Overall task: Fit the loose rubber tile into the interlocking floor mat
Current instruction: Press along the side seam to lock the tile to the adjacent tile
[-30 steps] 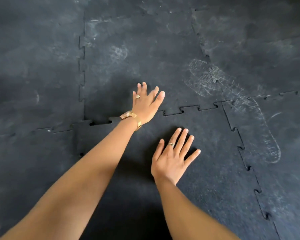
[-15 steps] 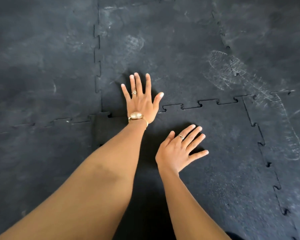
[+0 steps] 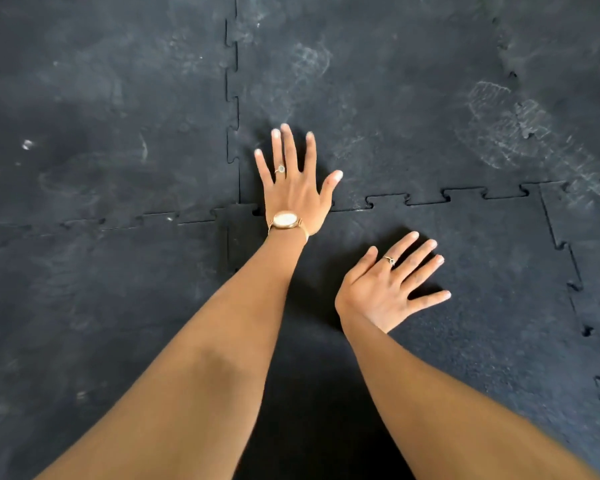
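Observation:
The loose black rubber tile [image 3: 482, 306] lies low and centre-right, its toothed far edge meeting the floor mat [image 3: 395, 116] along a jagged seam. My left hand [image 3: 297, 188] lies flat with fingers spread across that seam near the tile's far left corner, palm on the joint and fingers on the neighbouring mat tile. A gold watch sits on that wrist. My right hand [image 3: 390, 285] rests flat on the loose tile's surface, fingers spread and pointing up-right. Small gaps show along the tile's right seam [image 3: 575, 285]. Neither hand holds anything.
Black interlocking tiles cover the whole floor. Chalky shoe prints [image 3: 506, 133] mark the tiles at the upper right and upper middle. A vertical seam [image 3: 232, 98] runs up from the corner by my left hand.
My left hand has turned from pointing right to pointing straight ahead, flattened and spread over the seam. The view has shifted left, so the tile sits further right in the frame. My right hand stays on the tile.

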Available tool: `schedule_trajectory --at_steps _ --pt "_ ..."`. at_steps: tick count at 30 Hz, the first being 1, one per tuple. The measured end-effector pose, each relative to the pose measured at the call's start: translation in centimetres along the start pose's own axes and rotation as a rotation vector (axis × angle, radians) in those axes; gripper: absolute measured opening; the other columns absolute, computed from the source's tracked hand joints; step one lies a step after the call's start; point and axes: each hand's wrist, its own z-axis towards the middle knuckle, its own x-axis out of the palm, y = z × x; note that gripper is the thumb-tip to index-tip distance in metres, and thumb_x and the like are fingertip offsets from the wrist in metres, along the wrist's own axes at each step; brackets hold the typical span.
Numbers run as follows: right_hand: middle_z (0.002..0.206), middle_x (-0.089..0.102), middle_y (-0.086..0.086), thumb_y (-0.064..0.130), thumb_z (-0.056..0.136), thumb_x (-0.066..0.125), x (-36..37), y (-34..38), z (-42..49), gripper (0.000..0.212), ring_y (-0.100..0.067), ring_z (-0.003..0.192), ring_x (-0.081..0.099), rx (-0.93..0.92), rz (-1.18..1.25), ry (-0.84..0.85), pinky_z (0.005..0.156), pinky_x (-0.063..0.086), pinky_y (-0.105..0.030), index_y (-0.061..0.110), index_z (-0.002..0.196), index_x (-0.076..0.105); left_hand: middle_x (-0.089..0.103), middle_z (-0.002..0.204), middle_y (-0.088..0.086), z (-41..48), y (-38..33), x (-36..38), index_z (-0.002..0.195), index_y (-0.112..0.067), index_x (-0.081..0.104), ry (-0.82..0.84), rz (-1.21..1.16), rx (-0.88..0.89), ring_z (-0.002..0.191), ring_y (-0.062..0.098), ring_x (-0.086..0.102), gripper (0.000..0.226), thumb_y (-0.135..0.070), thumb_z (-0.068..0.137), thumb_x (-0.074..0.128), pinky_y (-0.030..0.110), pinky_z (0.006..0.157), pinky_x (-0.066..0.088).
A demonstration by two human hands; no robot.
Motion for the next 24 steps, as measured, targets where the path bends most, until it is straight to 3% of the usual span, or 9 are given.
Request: schedule_trajectory --at_steps 9,12,14,17,20,24 --pt "0.164 0.007 -0.007 0.053 0.100 0.015 0.1 0.3 -4.5 0.071 -0.029 0.151 0.002 -0.124 0.014 0.029 0.115 0.000 -0.066 0.010 0.155 0.005 0.004 0.162 0.018 0.3 0.2 0.1 0.156 -0.017 0.005 0.064 -0.108 0.027 0.150 0.031 -0.006 0.076 -0.062 0.094 0.006 0.054 0.120 -0.003" --pt "0.164 0.003 -0.005 0.059 0.099 0.012 -0.1 0.5 -4.6 0.075 -0.029 0.151 -0.001 -0.117 -0.009 0.041 0.115 -0.001 -0.066 0.011 0.156 0.002 0.008 0.163 0.013 0.3 0.6 -1.5 0.156 -0.017 0.009 0.101 -0.491 0.020 0.150 0.025 -0.008 0.077 -0.062 0.095 0.013 0.049 0.120 -0.007" --pt "0.165 0.000 -0.005 0.062 0.097 0.010 0.0 0.3 -4.6 0.079 -0.029 0.151 -0.003 -0.131 -0.009 0.048 0.114 -0.001 -0.067 0.011 0.156 0.000 0.011 0.162 0.014 0.0 1.9 -2.7 0.155 -0.012 0.014 0.002 -0.689 -0.027 0.150 0.026 -0.005 0.071 -0.053 0.098 0.022 0.049 0.121 -0.005" --pt "0.165 -0.002 -0.005 0.065 0.096 0.009 0.1 0.4 -4.6 0.081 -0.029 0.151 -0.004 -0.131 -0.022 0.044 0.115 -0.001 -0.066 0.011 0.156 -0.001 0.018 0.160 0.016 -1.4 5.0 -2.9 0.154 -0.010 0.021 -0.220 -0.367 -0.070 0.150 0.032 0.004 0.066 -0.050 0.101 0.021 0.047 0.120 -0.005" --pt "0.164 -0.002 -0.005 0.065 0.096 0.011 0.1 0.4 -4.6 0.081 -0.029 0.151 -0.004 -0.124 -0.039 0.045 0.115 -0.001 -0.066 0.011 0.156 -0.001 0.014 0.161 0.019 -3.9 6.6 -1.0 0.155 -0.012 0.015 -0.072 -0.065 -0.086 0.149 0.035 0.003 0.078 -0.062 0.096 0.003 0.056 0.120 0.000" --pt "0.165 -0.001 -0.005 0.065 0.096 0.010 -0.1 0.5 -4.5 0.081 -0.028 0.151 -0.003 -0.122 -0.058 0.034 0.115 0.000 -0.066 0.011 0.155 -0.001 0.005 0.161 0.021 -3.5 6.8 0.3 0.156 -0.017 0.006 0.043 0.013 -0.073 0.149 0.036 -0.003 0.079 -0.066 0.094 0.004 0.059 0.118 0.001"
